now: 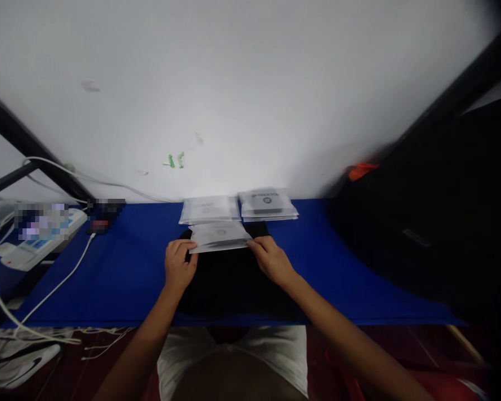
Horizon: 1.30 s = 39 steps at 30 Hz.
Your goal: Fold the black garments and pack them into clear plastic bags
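Between my two hands is a frosted plastic bag point(219, 235) with a small round dark mark and a dark strip along its lower part. My left hand point(181, 262) pinches its left lower corner, thumb below and fingers on top. At the opposite corner, my right hand point(272, 259) closes its fingers on the edge. Under the bag lies a black cloth point(237, 287), spread on the blue table surface point(137, 273). Just behind are two small piles of similar bags, a left pile point(206, 209) and a right pile point(268, 204) with dark printing.
On the left stand a white power strip point(45, 239) and a dark device point(102, 217) with a white cable point(67, 278). A large black item point(434, 223) covers the right end. A white wall point(250, 100) rises behind the table.
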### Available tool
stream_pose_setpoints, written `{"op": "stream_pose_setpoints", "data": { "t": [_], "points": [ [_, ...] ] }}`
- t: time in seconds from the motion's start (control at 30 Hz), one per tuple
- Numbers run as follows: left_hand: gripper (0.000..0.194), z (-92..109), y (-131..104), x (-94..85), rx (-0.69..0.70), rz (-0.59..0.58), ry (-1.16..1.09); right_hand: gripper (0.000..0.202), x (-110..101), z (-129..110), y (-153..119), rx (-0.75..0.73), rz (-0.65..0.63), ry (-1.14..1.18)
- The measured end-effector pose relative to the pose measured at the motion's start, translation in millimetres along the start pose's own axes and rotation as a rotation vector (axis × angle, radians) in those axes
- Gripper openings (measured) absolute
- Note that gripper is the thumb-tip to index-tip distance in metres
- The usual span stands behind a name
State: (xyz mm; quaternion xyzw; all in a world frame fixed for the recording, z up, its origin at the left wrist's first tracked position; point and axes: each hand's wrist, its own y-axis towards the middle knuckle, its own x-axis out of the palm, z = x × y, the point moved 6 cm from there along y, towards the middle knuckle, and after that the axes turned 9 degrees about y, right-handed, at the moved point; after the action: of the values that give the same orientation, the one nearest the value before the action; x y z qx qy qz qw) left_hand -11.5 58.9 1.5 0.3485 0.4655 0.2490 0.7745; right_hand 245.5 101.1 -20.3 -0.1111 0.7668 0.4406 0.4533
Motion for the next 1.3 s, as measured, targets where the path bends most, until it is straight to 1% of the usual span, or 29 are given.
{"op": "stream_pose_setpoints", "data": {
  "t": [0.13,0.2,0.23,0.27,0.3,0.4,0.47,0.53,0.63,0.77,0.93,1.03,1.1,1.3],
  "points": [
    [0.008,-6,3,-6.5,-0.054,0.039,0.054,0.056,2,-1,1,-0.014,-0.034,0.160],
    [0.008,-1,5,-10.0,-0.047,0.056,0.132,0.056,1,-5,2,-0.025,-0.039,0.221],
    [0.009,4,6,-10.6,-0.021,0.054,0.165,0.054,0,-9,3,-0.034,-0.042,0.238],
    [0.011,12,6,-9.3,0.026,0.032,0.176,0.053,-1,-14,4,-0.051,-0.047,0.245],
    [0.013,23,6,-6.0,0.089,-0.014,0.163,0.052,-1,-20,6,-0.075,-0.050,0.244],
    [0.017,57,1,12.4,0.295,-0.245,0.061,0.050,0,-40,9,-0.165,-0.055,0.235],
    [0.018,74,-3,23.7,0.394,-0.359,0.037,0.050,2,-50,10,-0.202,-0.057,0.254],
    [0.019,84,-4,30.8,0.454,-0.396,0.040,0.047,4,-55,10,-0.191,-0.053,0.283],
    [0.022,89,-2,35.1,0.499,-0.391,0.033,0.042,6,-54,11,-0.130,-0.060,0.297],
    [0.024,87,-1,35.7,0.534,-0.405,0.056,0.039,5,-54,12,-0.127,-0.084,0.274],
    [0.019,77,-4,27.0,0.501,-0.379,0.078,0.037,-4,-52,15,-0.124,-0.072,0.295],
    [0.017,62,-6,19.0,0.452,-0.352,0.071,0.038,-8,-48,15,-0.126,-0.092,0.308],
    [0.016,49,-5,12.3,0.426,-0.322,0.080,0.038,-11,-44,14,-0.131,-0.082,0.315],
    [0.011,6,5,-13.2,0.391,-0.242,0.210,0.031,-31,-23,11,-0.091,0.048,0.325]
  ]
}}
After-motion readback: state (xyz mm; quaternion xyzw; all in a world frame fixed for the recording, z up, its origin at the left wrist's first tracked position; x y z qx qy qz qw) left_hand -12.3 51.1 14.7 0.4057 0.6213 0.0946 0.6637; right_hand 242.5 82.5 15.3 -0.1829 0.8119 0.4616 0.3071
